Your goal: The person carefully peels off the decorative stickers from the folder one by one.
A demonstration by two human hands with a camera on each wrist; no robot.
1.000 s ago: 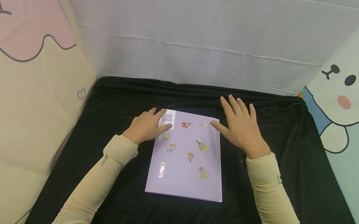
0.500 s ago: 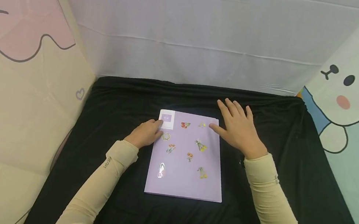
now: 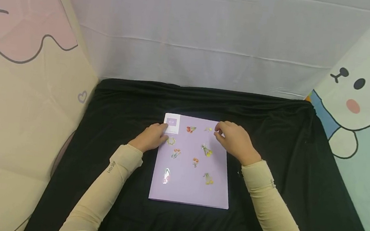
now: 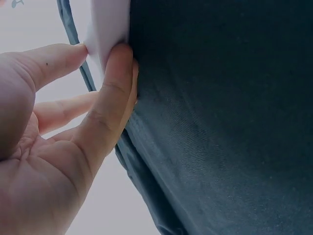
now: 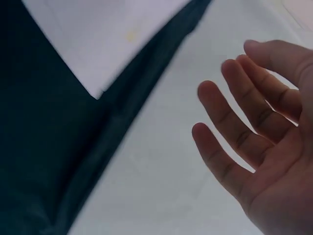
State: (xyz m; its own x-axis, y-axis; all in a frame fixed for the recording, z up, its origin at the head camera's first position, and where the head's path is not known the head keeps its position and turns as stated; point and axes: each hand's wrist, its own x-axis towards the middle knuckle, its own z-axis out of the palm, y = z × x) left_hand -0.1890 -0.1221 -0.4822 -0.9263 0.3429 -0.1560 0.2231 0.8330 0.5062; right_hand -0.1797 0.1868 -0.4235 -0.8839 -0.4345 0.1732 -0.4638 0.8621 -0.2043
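Folder (image 3: 187, 178) lies flat on the black surface (image 3: 314, 183), my left hand (image 3: 149, 138) pinching its left edge, my right hand (image 3: 235, 141) holding nothing, fingers (image 5: 221, 109) loosely curved, so a one-sided pull could skew it.

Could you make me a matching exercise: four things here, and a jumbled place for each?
1. left hand
2. right hand
3. rectangular white label
4. black fabric cloth

A. spread under the flat, rectangular lilac folder
B. near the folder's far right corner
C. on the folder's far left corner
D. fingers touching the folder's left edge

Pairs: 1-D, 2-B, 3-C, 4-A
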